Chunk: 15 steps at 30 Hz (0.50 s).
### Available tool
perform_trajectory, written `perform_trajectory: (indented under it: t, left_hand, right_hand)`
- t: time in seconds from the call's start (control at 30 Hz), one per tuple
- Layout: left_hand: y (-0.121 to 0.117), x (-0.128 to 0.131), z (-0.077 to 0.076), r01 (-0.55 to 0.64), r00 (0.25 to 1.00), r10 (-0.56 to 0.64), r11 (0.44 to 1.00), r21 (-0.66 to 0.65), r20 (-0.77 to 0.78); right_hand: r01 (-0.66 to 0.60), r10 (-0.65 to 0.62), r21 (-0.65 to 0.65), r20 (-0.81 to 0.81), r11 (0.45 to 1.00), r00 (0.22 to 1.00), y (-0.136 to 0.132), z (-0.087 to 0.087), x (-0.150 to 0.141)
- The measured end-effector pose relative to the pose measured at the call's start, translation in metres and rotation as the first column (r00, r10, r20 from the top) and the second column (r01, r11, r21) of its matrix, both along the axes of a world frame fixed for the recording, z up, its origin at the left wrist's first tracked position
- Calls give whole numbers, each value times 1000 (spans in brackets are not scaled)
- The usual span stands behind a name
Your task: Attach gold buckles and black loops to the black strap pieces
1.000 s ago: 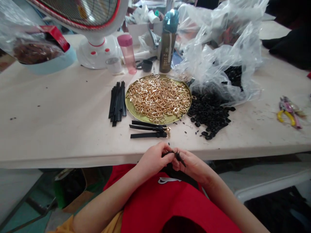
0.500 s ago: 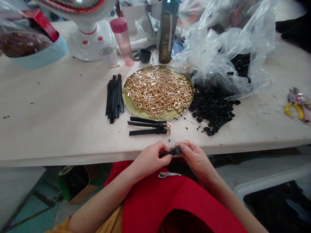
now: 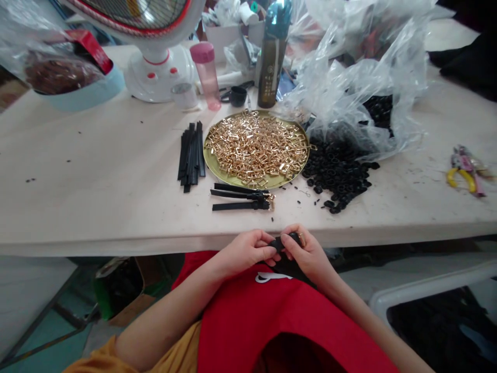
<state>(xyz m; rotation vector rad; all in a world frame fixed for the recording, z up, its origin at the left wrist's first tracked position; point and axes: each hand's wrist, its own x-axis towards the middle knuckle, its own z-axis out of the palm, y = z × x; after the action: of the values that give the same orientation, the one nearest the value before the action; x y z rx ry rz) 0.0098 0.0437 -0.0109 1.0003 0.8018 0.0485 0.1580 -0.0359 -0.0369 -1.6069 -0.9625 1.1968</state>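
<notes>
A short black strap (image 3: 276, 244) with a gold buckle at its right end is held between my two hands, just off the table's front edge. My left hand (image 3: 248, 252) pinches the strap from the left. The fingers of my right hand (image 3: 305, 249) are closed on the buckle end, partly hiding it. Beyond my hands lie a few black straps (image 3: 236, 206) fitted with gold buckles. A round tray (image 3: 209, 165) full of gold buckles stands behind them. To its left is a stack of plain black straps (image 3: 190, 158); to its right, a heap of small black loops (image 3: 341, 178).
A clear plastic bag (image 3: 404, 122) spills over the black loops. Yellow-handled pliers (image 3: 462, 178) lie far right. At the back stand a fan (image 3: 161, 72), a pink bottle (image 3: 208, 77), a dark bottle (image 3: 272, 62) and a black cup (image 3: 238, 96). A blue box (image 3: 83, 93) sits at left.
My left hand has shifted along the strap toward my right hand, so less of the strap shows. My right fingers have turned the buckle end slightly. The whole view has swung a little.
</notes>
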Motion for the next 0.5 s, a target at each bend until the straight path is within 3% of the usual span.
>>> perform_trajectory:
  t: [0.17,0.33,0.5]
  left_hand:
    - [-8,0,-2,-46,998,49,997,53,-44]
    - [-17,2,2,68,988,-37,975,212,-147]
    - [-24,1,1,172,975,-131,956,238,-181]
  right_hand:
    - [-143,130,51,197,988,972,-7,0,1]
    - [-368,338,-17,435,930,834,-13,12,9]
    - [-491,476,-80,424,867,770,-16,19,16]
